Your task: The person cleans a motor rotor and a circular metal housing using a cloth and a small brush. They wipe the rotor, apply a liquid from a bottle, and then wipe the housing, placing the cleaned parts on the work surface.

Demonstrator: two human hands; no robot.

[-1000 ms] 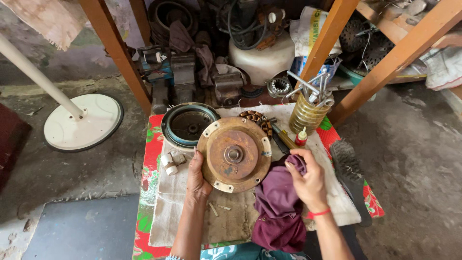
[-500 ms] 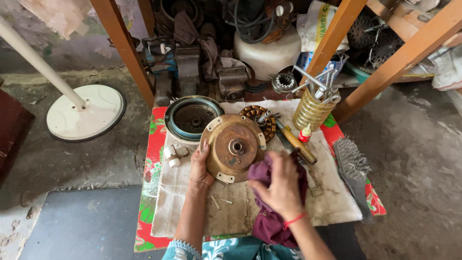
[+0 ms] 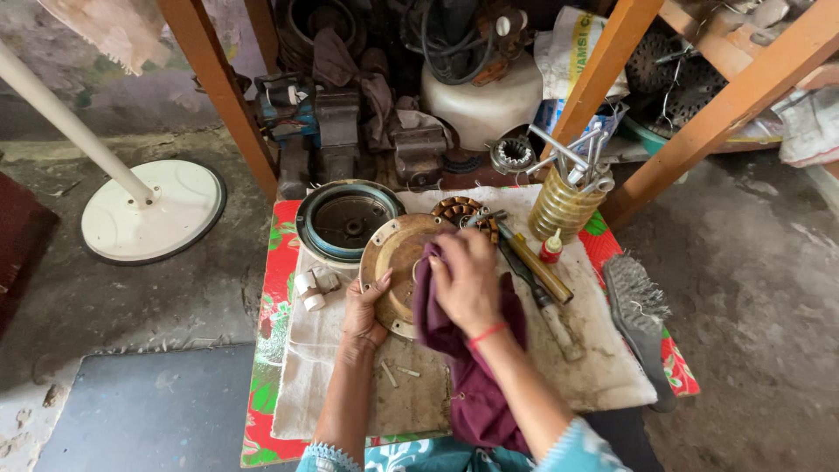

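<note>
My left hand [image 3: 363, 308] grips the lower left rim of a round, rusty metal motor cover [image 3: 391, 262], holding it tilted above the small table. My right hand [image 3: 466, 281] presses a dark maroon cloth [image 3: 468, 376] onto the cover's face, hiding its centre. The cloth hangs down toward my lap. Just behind the cover lies a copper-wound stator [image 3: 461, 210], partly hidden by it.
A round dark housing [image 3: 347, 217] sits at the table's back left. White small parts [image 3: 313, 286], a screwdriver [image 3: 535, 265], a small red-capped bottle [image 3: 551, 247], a yellow container of tools [image 3: 564, 203] and a wire brush [image 3: 641, 315] lie around. Orange wooden legs [image 3: 218, 87] and a white fan base [image 3: 153, 210] stand nearby.
My right hand has brought the maroon cloth from the right of the cover up onto its face. The cover has tilted and shifted slightly left in my left hand.
</note>
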